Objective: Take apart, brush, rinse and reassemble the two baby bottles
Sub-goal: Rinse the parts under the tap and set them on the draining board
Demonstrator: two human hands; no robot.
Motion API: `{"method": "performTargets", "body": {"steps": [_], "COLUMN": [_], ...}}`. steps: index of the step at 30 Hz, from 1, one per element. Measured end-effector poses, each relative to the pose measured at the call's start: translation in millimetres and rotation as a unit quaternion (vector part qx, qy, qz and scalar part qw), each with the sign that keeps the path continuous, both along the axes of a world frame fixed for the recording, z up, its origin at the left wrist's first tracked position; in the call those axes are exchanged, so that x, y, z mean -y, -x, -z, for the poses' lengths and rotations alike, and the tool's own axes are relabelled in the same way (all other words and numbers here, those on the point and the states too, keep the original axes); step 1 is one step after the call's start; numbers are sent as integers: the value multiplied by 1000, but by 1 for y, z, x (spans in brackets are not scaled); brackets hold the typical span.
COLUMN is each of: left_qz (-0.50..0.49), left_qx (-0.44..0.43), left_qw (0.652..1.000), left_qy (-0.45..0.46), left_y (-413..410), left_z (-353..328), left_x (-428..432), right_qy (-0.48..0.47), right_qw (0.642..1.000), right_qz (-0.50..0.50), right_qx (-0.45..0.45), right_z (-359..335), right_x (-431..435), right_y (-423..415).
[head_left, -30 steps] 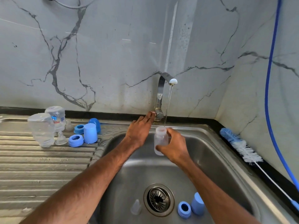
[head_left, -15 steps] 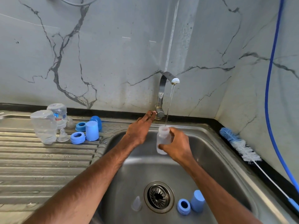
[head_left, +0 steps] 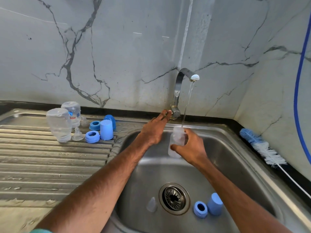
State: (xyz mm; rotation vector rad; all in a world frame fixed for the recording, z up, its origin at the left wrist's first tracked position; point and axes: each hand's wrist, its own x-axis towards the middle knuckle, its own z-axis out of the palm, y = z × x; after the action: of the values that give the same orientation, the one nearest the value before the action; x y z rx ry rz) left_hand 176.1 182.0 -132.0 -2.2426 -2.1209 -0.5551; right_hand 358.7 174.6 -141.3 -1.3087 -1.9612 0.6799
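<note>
Translucent plastic bottle [head_left: 175, 137] clamped in our right hand [head_left: 191, 149], we are rinsing; our straight-fingered left hand [head_left: 153, 130] is touching the steel tap lever [head_left: 175, 113], shutoff likely next.

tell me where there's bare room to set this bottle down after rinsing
The ribbed drainboard is bare in front of the upturned bottles and blue caps. Crowded: its back strip, the sink floor round the drain with nipple, ring and cap, and the right ledge under the brush.

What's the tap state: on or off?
On. A thin stream of water falls from the tap into the open neck of the upright bottle that the right hand holds beneath it.
</note>
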Motion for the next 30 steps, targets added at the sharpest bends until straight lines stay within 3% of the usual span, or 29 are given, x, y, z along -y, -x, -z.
{"method": "performTargets", "body": {"steps": [1, 2, 3, 5, 7, 10, 13, 15, 17, 19, 22, 26, 30], "left_qz": [2, 3, 5, 6, 7, 7, 7, 8, 5, 6, 2, -8, -6], "left_qx": [1, 0, -2, -4, -6, -9, -8, -9, -8, -8, -8, -4, -8], "left_qw": [1000, 1000, 1000, 1000, 1000, 1000, 1000, 1000, 1000, 1000, 1000, 1000, 1000], "left_qy": [0, 0, -1, -3, -6, -11, -4, -3, -5, -7, -10, -3, -5], "left_y": [0, -1, -1, 1, 2, 2, 3, 2, 1, 1, 0, -1, 1], "left_z": [0, 0, 1, 2, 4, 4, 4, 4, 3, 4, 4, 5, 5], "left_x": [-1, -2, -3, -4, -6, -6, -7, -7, -6, -6, -5, -4, -5], "right_qy": [109, 249, 380, 548, 621, 650, 629, 549, 392, 207, 30, 7, -47], "right_qw": [993, 963, 909, 798, 717, 672, 702, 794, 905, 973, 996, 1000, 998], "right_qz": [-9, -15, -21, -33, -48, -73, -85, -91, -84, -60, -11, -11, 8], "right_qx": [-40, -106, -167, -250, -313, -347, -322, -244, -144, -83, -82, -19, -36], "right_z": [1, 2, 3, 3, 3, 2, 0, 2, 5, 0, -10, 0, -4], "right_x": [-1, 0, 0, -2, -9, -16, -14, -9, -6, -7, -9, -10, -13], "right_y": [-1, -2, -3, -8, -14, -17, -19, -17, -11, -7, -5, -6, -4]}}
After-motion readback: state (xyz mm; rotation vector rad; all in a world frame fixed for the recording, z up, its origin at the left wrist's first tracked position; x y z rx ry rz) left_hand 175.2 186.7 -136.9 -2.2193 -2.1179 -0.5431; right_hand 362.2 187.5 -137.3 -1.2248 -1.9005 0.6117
